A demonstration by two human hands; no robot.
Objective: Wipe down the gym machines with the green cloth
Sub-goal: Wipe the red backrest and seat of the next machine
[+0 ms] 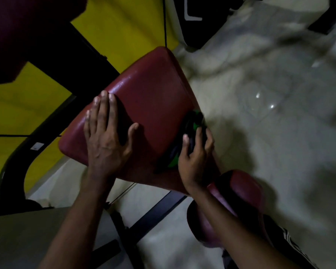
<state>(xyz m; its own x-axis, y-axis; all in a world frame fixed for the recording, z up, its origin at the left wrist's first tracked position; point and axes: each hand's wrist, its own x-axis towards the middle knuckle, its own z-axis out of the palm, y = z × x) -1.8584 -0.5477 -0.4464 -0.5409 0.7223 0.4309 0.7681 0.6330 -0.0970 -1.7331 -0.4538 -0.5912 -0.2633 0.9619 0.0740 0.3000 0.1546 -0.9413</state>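
Note:
A dark red padded seat of a gym machine fills the middle of the view, tilted. My left hand lies flat on its left part, fingers straight and thumb spread. My right hand grips the bunched green cloth against the seat's right edge. The cloth looks dark with green patches, and part of it is hidden under my fingers.
A red roller pad sits below my right forearm. The machine's black frame runs behind the seat at left, before a yellow wall. Another dark red pad is at top left. Pale tiled floor spreads right.

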